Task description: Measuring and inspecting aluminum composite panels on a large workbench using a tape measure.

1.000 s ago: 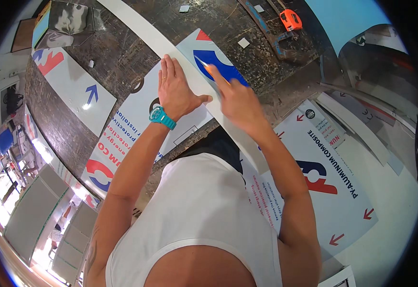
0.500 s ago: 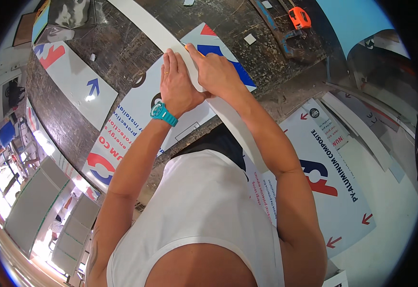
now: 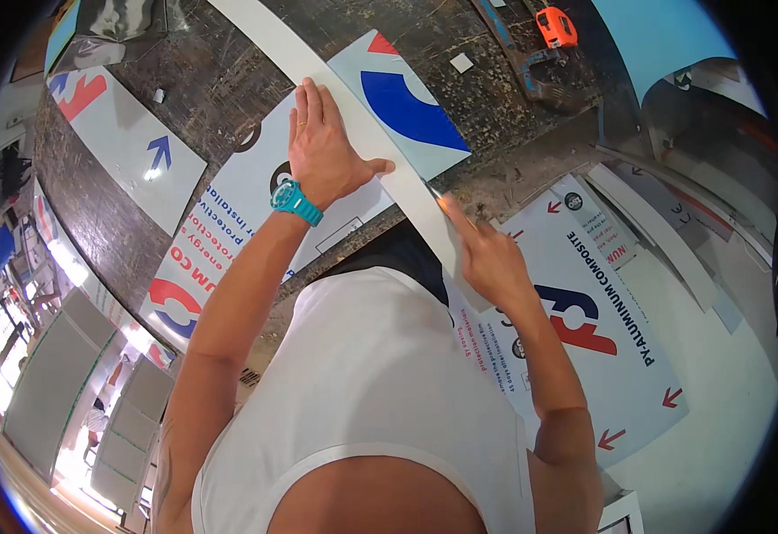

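My left hand (image 3: 325, 160) lies flat with its fingers stretched out, thumb spread across a long white strip (image 3: 353, 102) and the palm on the printed panel (image 3: 260, 191) beside it. The strip runs slantwise over the panel, whose blue-arc part (image 3: 411, 111) shows on the strip's right side. In my right hand (image 3: 496, 267), closed, is a slim cutter knife (image 3: 442, 202), mostly hidden by the fingers. Its tip touches or nearly touches the strip's right edge, just past the table's near edge. A turquoise watch (image 3: 296, 203) is on my left wrist.
Another printed panel (image 3: 144, 156) lies on the dark worn table (image 3: 220, 84) at the left. At the far right are an orange tape measure (image 3: 555, 28) and a blue, rusty bar clamp (image 3: 522, 67). Large printed sheets (image 3: 603, 356) and a pale strip (image 3: 656, 236) lie lower right.
My right hand, with the cutter knife, has moved toward me and to the right along the strip's edge, uncovering the blue arc. My left hand stays on the strip and panel.
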Demonstrator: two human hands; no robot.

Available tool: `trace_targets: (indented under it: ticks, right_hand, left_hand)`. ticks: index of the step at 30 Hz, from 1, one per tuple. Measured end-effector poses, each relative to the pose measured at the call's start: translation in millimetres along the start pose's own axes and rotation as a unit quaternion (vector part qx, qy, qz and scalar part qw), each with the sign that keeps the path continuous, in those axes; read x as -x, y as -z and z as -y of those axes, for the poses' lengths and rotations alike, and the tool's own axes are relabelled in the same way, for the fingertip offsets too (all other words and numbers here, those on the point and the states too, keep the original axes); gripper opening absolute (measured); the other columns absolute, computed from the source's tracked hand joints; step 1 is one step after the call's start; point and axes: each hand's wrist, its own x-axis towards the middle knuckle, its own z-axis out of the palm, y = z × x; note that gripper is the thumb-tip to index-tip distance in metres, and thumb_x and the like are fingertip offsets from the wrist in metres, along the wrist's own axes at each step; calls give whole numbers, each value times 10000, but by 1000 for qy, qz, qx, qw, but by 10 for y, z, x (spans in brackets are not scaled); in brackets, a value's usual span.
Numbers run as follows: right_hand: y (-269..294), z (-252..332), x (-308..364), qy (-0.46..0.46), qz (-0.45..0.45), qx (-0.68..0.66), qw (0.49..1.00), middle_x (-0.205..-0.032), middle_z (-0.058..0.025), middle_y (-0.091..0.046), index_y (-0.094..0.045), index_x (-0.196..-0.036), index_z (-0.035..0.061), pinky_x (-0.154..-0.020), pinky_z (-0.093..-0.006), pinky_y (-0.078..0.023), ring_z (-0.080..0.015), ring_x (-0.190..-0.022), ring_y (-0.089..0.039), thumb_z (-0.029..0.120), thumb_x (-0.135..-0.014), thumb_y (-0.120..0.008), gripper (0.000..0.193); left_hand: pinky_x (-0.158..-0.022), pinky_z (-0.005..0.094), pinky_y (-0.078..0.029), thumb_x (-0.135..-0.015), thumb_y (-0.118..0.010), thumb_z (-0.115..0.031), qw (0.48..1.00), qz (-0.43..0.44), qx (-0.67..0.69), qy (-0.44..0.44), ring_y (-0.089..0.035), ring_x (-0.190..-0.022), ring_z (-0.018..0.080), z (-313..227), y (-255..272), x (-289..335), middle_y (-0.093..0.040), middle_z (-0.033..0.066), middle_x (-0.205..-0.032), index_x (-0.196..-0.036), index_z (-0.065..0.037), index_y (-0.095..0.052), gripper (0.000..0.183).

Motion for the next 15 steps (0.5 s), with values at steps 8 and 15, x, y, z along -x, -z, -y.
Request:
trace_targets:
  ticks: [8, 15]
  right_hand:
    - [310, 232, -130, 23, -73, 2, 997, -815, -194, -673, -444, -1645, 260, -601, -479, -530, -360, -605, -636, 76, -1008, -592, 679]
    - [119, 589, -1673, 125, -192, -33, 973, -821, -214, -682, -466, -1589, 250, -596, -516, -534, -390, -632, -663, 122, -1019, -585, 597]
  left_hand:
    - [-1298, 549, -239, -554, -997, -562, 1000, 4, 1, 1, -228, -1595, 510, -8, -6, 41, -219, 414, -1677, -1577, 194, -280, 1461]
    - [-1294, 554, -248, -547, -1004, -551, 1000, 7, 9, 8, -244, -1590, 508, -60, -26, 8, -246, 412, -1668, -1568, 193, -302, 1445]
